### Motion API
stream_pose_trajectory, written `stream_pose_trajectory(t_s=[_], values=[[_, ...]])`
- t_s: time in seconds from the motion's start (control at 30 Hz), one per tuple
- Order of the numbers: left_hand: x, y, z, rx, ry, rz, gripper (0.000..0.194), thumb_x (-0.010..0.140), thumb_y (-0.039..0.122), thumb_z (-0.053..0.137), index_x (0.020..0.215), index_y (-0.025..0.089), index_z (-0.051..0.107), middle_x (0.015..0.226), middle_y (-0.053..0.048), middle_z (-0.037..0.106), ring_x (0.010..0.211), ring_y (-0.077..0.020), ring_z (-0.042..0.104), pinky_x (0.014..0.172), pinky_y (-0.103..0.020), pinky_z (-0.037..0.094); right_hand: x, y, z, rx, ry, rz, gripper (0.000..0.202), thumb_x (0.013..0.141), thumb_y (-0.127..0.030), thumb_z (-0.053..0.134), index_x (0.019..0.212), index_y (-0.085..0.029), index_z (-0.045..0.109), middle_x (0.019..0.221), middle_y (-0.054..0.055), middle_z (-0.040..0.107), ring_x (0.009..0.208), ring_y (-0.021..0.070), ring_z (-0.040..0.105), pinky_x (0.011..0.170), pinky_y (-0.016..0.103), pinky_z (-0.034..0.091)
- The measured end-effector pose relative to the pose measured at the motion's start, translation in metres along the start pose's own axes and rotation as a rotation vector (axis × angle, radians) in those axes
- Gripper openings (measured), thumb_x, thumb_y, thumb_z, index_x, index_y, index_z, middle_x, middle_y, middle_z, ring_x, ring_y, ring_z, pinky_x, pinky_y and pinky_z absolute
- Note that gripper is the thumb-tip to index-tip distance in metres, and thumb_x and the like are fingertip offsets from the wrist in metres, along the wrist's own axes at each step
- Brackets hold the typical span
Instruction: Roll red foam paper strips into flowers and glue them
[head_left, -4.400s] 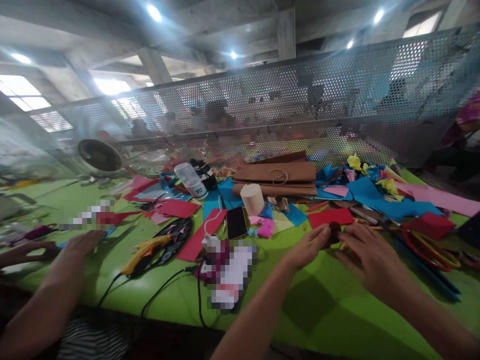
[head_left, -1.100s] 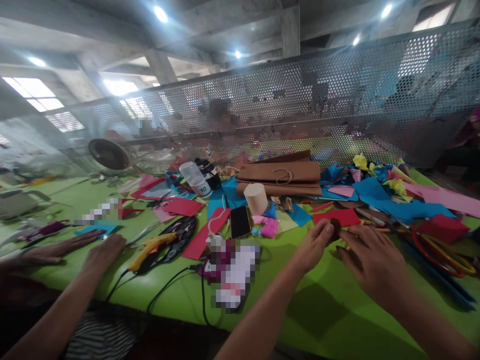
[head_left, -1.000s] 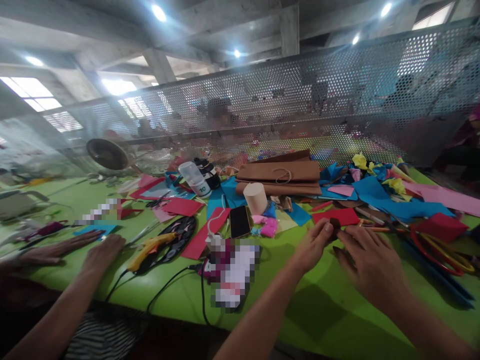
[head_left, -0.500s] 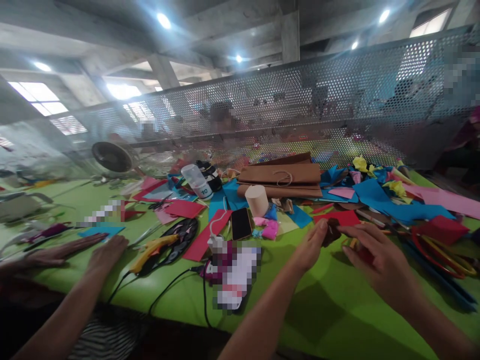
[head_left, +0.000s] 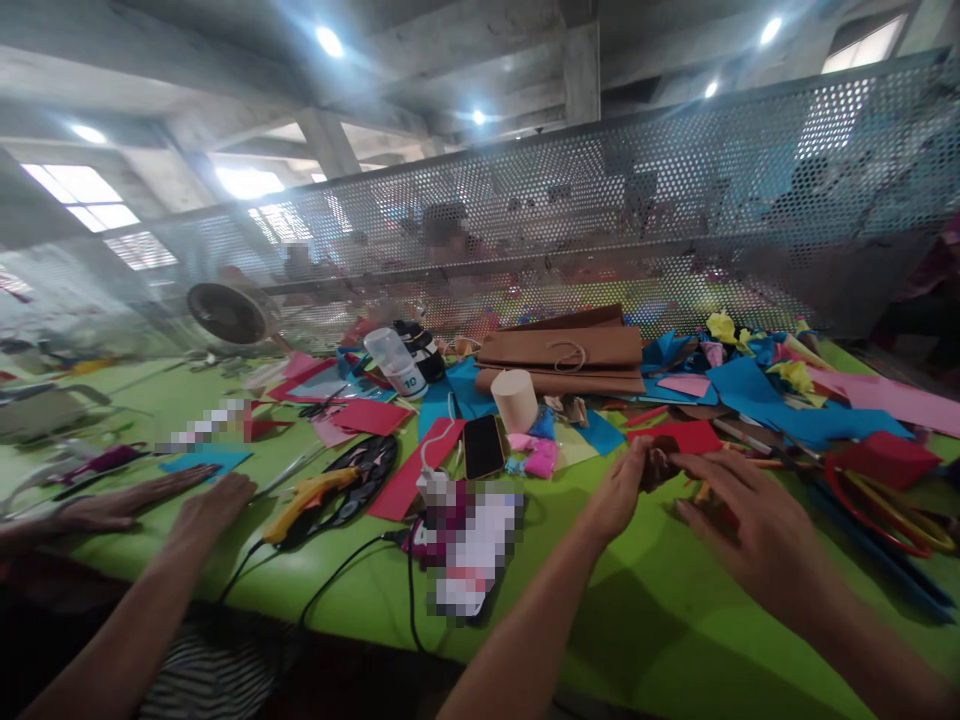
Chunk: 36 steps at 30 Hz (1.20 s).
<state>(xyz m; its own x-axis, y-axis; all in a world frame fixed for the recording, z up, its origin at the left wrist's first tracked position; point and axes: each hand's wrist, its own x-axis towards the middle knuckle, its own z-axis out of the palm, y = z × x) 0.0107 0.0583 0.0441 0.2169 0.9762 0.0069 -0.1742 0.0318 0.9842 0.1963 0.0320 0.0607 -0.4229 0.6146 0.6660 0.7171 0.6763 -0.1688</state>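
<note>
My left hand (head_left: 616,492) is closed, pinching a small dark brown crumpled piece (head_left: 657,468) between thumb and fingers above the green table. Facing it from the right is my right hand (head_left: 754,525), fingers stretched out and thumb apart. Its fingertips come up to the brown piece's edge; whether they touch it I cannot tell. A small yellowish thing (head_left: 703,492) shows between its thumb and fingers, too small to name. Just behind both hands lies a red sheet (head_left: 686,436).
Another person's hands (head_left: 217,500) rest on a blue sheet at the left. Nearby are a yellow glue gun (head_left: 311,500), a phone (head_left: 482,447), a cream roll (head_left: 514,400), a folded brown stack (head_left: 559,360) and red-handled scissors (head_left: 862,510). A perforated metal screen (head_left: 525,215) stands behind.
The brown piece has turned slightly in my left hand's fingers. My right hand's fingers have shifted a little to the left. The other person's hands look almost unmoved.
</note>
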Motion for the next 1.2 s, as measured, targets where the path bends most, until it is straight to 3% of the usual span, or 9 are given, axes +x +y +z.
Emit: stream_pose_trajectory(t_s=[0.1,0.23,0.47,0.63,0.73,0.9,1.03,1.2], values=[[0.002,-0.003,-0.001,0.021,0.007,0.043,0.084,0.086,0.092,0.043,0.109,0.016,0.070,0.090,-0.005,0.061,0.090,-0.0199,0.056,0.084,-0.033,0.046,0.001,-0.002,0.000,-0.008,-0.004,-0.020,0.042,0.103,-0.036,0.056,0.143,-0.023,0.060,0.119,0.012,0.072,0.107,0.0312,0.072,0.082,0.042,0.057],[0.001,-0.005,0.002,0.038,-0.005,0.089,0.084,0.084,0.093,0.044,0.100,0.015,0.070,0.075,0.000,0.048,0.076,-0.0153,0.046,0.079,-0.032,0.044,0.001,-0.003,0.007,-0.016,-0.036,-0.017,0.039,0.103,-0.034,0.056,0.139,-0.020,0.064,0.114,0.013,0.070,0.103,0.0315,0.071,0.085,0.045,0.057],[-0.002,-0.001,0.004,0.000,-0.039,0.098,0.086,0.084,0.092,0.049,0.109,0.013,0.071,0.075,0.000,0.048,0.073,-0.0147,0.044,0.075,-0.032,0.041,0.004,0.001,0.007,0.159,-0.103,0.058,0.033,0.101,-0.034,0.060,0.131,-0.023,0.068,0.113,0.012,0.070,0.099,0.0285,0.071,0.079,0.041,0.060],[-0.001,-0.002,0.001,0.029,-0.041,0.051,0.087,0.084,0.093,0.046,0.114,0.015,0.071,0.086,-0.004,0.058,0.082,-0.0175,0.050,0.079,-0.032,0.042,0.008,0.001,0.007,0.243,0.009,0.068,0.027,0.102,-0.034,0.061,0.125,-0.025,0.072,0.110,0.010,0.070,0.098,0.0268,0.071,0.080,0.039,0.060],[0.000,-0.005,0.001,0.024,-0.059,0.021,0.088,0.081,0.095,0.047,0.113,0.016,0.070,0.083,-0.002,0.052,0.080,-0.0165,0.047,0.078,-0.032,0.040,0.010,0.003,0.010,0.253,0.058,0.096,0.021,0.104,-0.035,0.059,0.113,-0.026,0.076,0.106,0.008,0.070,0.096,0.0247,0.071,0.081,0.038,0.059],[0.002,-0.007,0.000,0.090,-0.104,0.069,0.072,0.088,0.089,0.044,0.080,0.018,0.055,0.075,0.002,0.040,0.073,-0.0137,0.035,0.072,-0.031,0.033,0.018,0.005,0.010,0.180,0.067,0.104,0.018,0.102,-0.033,0.059,0.096,-0.026,0.075,0.094,0.005,0.069,0.085,0.0227,0.070,0.075,0.037,0.055],[0.001,-0.007,0.000,0.123,-0.131,0.105,0.066,0.093,0.084,0.043,0.076,0.021,0.047,0.074,0.002,0.039,0.071,-0.0139,0.034,0.071,-0.032,0.031,0.027,0.002,0.007,0.180,0.100,0.142,0.015,0.094,-0.025,0.065,0.079,-0.025,0.066,0.087,0.004,0.067,0.081,0.0229,0.068,0.070,0.036,0.053],[0.002,-0.009,0.000,0.017,-0.097,0.013,0.070,0.086,0.088,0.050,0.086,0.018,0.057,0.078,0.001,0.044,0.076,-0.0142,0.042,0.079,-0.032,0.041,0.027,-0.004,0.008,0.264,0.113,0.078,0.016,0.096,-0.016,0.060,0.090,-0.025,0.072,0.091,0.004,0.068,0.083,0.0210,0.068,0.073,0.034,0.054]])
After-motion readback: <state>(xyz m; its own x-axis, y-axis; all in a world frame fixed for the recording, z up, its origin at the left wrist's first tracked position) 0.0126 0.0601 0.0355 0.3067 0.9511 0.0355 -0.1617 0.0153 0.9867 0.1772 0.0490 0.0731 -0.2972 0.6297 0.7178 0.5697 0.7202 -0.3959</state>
